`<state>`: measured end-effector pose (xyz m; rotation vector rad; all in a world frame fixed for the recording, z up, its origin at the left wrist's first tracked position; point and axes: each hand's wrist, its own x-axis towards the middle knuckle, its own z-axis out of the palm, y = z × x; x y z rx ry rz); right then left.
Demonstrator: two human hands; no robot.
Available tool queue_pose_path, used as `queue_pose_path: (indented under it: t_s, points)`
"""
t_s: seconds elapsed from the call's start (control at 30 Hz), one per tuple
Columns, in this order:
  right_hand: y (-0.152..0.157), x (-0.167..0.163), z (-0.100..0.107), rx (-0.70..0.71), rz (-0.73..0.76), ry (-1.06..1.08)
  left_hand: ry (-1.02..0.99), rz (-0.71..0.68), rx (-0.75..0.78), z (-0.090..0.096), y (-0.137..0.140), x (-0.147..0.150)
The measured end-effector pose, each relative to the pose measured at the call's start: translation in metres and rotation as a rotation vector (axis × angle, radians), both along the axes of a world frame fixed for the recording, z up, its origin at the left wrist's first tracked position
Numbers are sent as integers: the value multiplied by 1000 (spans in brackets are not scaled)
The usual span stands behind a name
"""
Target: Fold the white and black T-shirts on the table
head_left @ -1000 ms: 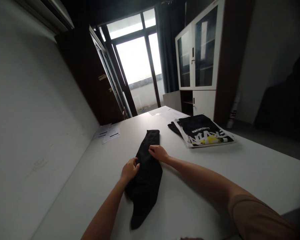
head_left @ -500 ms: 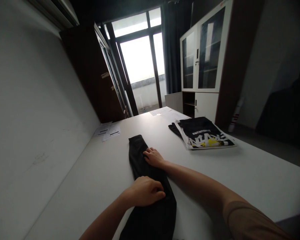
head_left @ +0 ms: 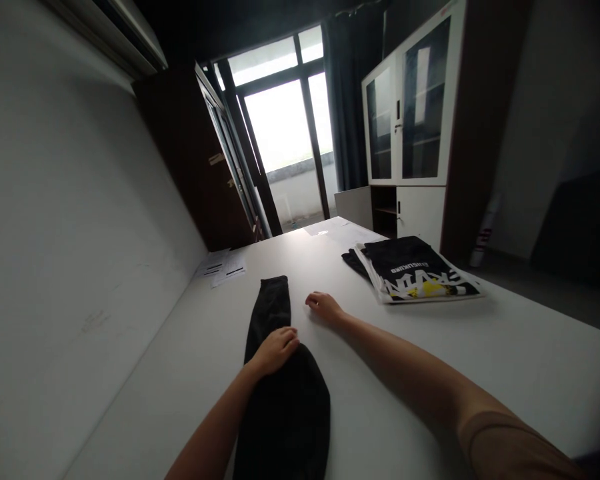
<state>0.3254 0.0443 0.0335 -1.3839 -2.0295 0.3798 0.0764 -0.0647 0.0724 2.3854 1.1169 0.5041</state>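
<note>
A long black garment, folded narrow and possibly trousers, lies lengthwise on the white table in front of me. Its narrow end points away from me, and its wide end runs out of the bottom of the view. My left hand rests palm down on the middle of the garment, with its fingertips at the right edge. Just right of the narrow end, my right hand is apart from the cloth, low over the table. Its fingers are loosely bent and nothing shows in them.
Folded clothes, black with white and yellow print on top, lie stacked at the right. Paper sheets are by the left wall, and more papers lie at the far end. A white cabinet stands behind the table.
My right hand has come off the garment to the right. My left hand has moved forward along it, its fingers now flatter. The garment's near part has shifted left.
</note>
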Motion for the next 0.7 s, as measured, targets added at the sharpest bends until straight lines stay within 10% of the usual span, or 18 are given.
queue_pose_path:
  t_s: [0.2, 0.5, 0.7]
  points:
    - [-11, -8, -6, 101, 120, -164, 21, 386, 13, 4, 25, -127]
    - [-15, -11, -6, 159, 163, -243, 756, 869, -38, 34, -17, -306]
    - [4, 12, 12, 90, 86, -219, 518, 520, -168, 26, -47, -318]
